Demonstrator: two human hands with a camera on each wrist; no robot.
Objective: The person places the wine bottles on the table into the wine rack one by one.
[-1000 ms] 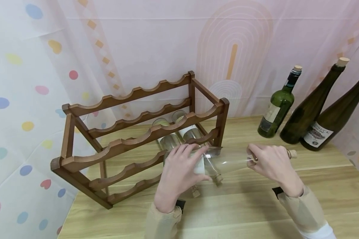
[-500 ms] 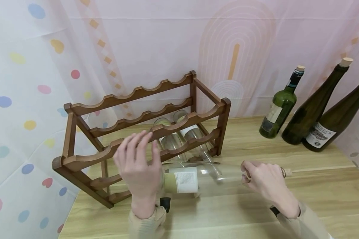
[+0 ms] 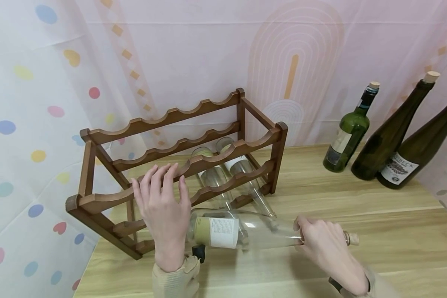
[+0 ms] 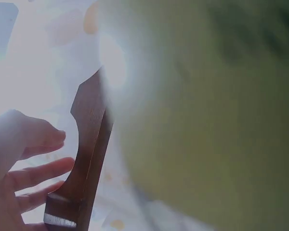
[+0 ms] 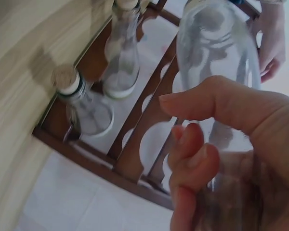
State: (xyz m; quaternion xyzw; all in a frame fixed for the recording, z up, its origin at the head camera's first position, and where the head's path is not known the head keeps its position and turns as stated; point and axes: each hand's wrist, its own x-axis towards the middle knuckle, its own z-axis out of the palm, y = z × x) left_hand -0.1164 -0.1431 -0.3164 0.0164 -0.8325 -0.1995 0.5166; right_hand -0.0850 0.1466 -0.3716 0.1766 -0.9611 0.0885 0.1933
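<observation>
1. Pale patterned cloth (image 3: pixel 208 54) hangs behind a wood-grain surface (image 3: pixel 301 281), where we see a wooden wine rack (image 3: pixel 242 148) on the left.
2. We find the corked, colourless glass bottle (image 3: pixel 258 236) on the rack's near side, lying crosswise: base to the left, cork (image 3: pixel 354 239) to the right.
3. Our right hand (image 3: pixel 322 242) has its grip curled round the neck, presumably because that slim part suits one hand and leaves the wide body free.
4. Our left hand (image 3: pixel 164 207) grips nothing; its fingers spread beside the rack's front rail, near the bottle's base. We cannot tell whether they touch either; perhaps they serve to steady.
5. Two bottles lie in the low tier at the rack's right end, a left one (image 3: pixel 213 176) and a right one (image 3: pixel 242 165), necks toward us; we judge that the scallops keep them from rolling.
6. Those necks jut past the near edge, under the held bottle, so we judge clearance tight there.
7. To the right, we have a broad stretch of surface before the green bottle (image 3: pixel 354 122) and two dark bottles (image 3: pixel 385 136), standing far right, probably out of the hands' way.
</observation>
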